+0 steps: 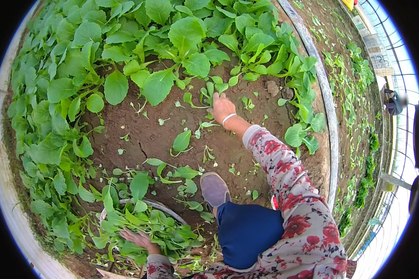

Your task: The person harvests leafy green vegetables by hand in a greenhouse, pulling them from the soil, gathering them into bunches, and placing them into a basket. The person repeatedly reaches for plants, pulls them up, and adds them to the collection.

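My right hand (220, 107) reaches forward to the soil at the edge of the growing leafy greens (185, 38). Its fingers are at a small green plant (209, 91); whether they grip it cannot be told. A white band circles that wrist. At the lower left my left hand (138, 238) lies on a heap of picked leafy greens (167, 226), its fingers partly among the leaves. The heap fills a round container, whose pale rim (164, 208) shows behind it. Loose leaves, one of them a broad green leaf (182, 140), lie on the brown soil between my hands.
My shoe (214, 188) stands on the soil beside the container. Dense greens grow along the left and far side. A pale curved border strip (323, 76) runs down the right, with another planted bed beyond. A person (395, 103) is far off at the right.
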### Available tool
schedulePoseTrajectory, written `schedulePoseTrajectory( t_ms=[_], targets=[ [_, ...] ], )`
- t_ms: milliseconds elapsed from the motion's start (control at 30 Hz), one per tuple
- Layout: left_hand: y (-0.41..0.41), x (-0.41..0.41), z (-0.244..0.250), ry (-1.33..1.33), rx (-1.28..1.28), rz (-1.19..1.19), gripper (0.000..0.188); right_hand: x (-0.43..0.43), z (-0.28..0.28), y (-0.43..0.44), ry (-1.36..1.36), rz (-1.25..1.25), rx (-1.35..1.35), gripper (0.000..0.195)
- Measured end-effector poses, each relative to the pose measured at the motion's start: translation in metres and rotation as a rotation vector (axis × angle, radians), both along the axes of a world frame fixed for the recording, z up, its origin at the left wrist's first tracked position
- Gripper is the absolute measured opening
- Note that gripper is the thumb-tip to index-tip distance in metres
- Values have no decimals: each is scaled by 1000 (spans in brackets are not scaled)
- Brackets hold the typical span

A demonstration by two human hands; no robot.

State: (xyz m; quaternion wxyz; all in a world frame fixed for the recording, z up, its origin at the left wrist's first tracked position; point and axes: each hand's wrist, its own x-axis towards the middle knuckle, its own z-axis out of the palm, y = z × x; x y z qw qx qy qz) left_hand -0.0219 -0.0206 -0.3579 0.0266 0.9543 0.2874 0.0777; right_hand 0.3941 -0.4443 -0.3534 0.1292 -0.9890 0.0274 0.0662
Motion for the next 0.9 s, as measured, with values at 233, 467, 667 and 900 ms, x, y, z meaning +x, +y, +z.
schedulePoseTrajectory(
  t_ms=[233, 467, 667, 900],
  targets=[
    [-5, 2, 6, 0, -63, 23, 75, 26, 28, -10, 162, 61, 385, 34],
    [-6, 4, 8, -10, 12, -50, 64, 101, 8, -75, -88, 321, -859, 27],
    [-7, 2, 10, -22, -74, -3, 76, 123, 6, -83, 389, 153, -1125, 40],
    [-9, 4, 10, -77, -43, -74, 66, 136, 2, -105, 342, 103, -941, 22]
  ],
)
